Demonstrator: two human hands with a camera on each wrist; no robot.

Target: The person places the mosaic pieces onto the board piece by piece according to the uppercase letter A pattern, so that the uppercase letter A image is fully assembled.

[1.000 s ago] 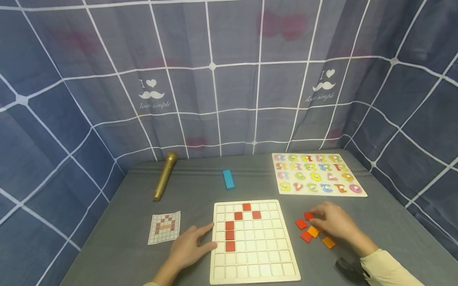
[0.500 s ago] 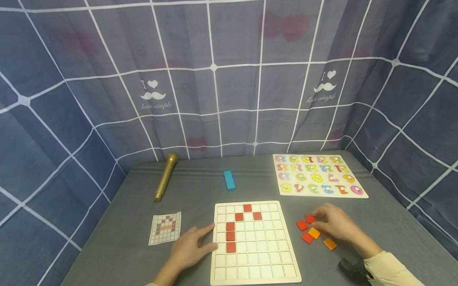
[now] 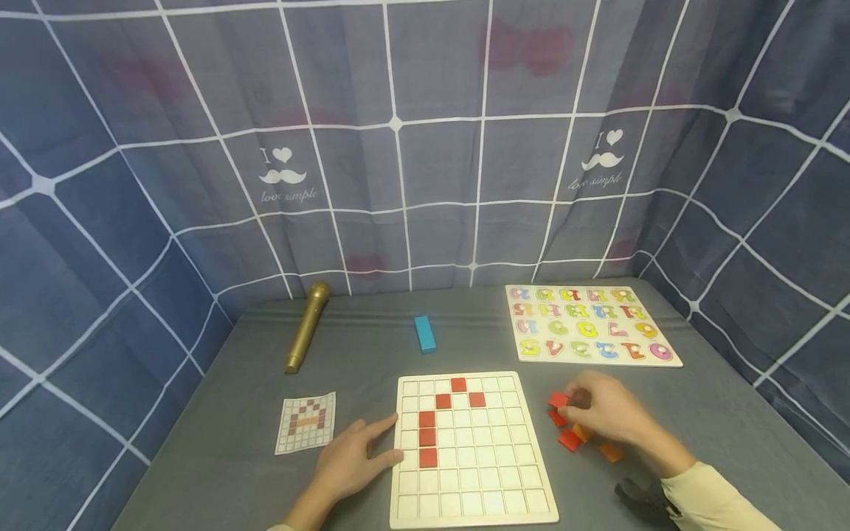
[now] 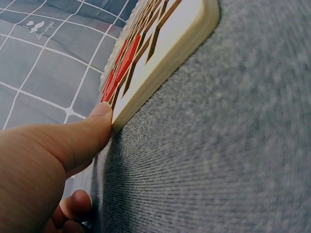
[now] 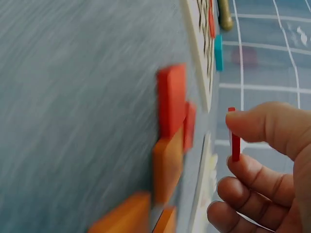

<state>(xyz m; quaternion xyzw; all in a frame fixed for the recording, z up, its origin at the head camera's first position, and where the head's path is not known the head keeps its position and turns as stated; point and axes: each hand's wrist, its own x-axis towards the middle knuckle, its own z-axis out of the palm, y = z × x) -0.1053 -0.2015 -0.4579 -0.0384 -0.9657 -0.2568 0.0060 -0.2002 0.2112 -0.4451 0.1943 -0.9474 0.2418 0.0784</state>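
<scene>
A cream grid board (image 3: 473,472) lies flat, with several red tiles (image 3: 427,437) set in its squares. My left hand (image 3: 348,461) touches the board's left edge with thumb and index finger extended; the thumb (image 4: 92,128) meets the corner of the rim in the left wrist view. Over the loose tiles to the right, my right hand (image 3: 607,409) pinches a red tile (image 5: 235,141) between thumb and fingertip, clear of the table. Beneath it lie loose red tiles (image 3: 569,441) and orange tiles (image 5: 167,167), partly hidden by the hand in the head view.
A paper pattern card (image 3: 305,422) lies left of the board. Behind are a gold microphone (image 3: 308,327), a blue block (image 3: 425,334) and a number puzzle board (image 3: 591,324). Blue checked curtains (image 3: 432,162) enclose the grey table (image 3: 219,442).
My right hand has picked up a red tile from the far side of the loose tiles and moved slightly left with it. The left hand stays at the board's edge.
</scene>
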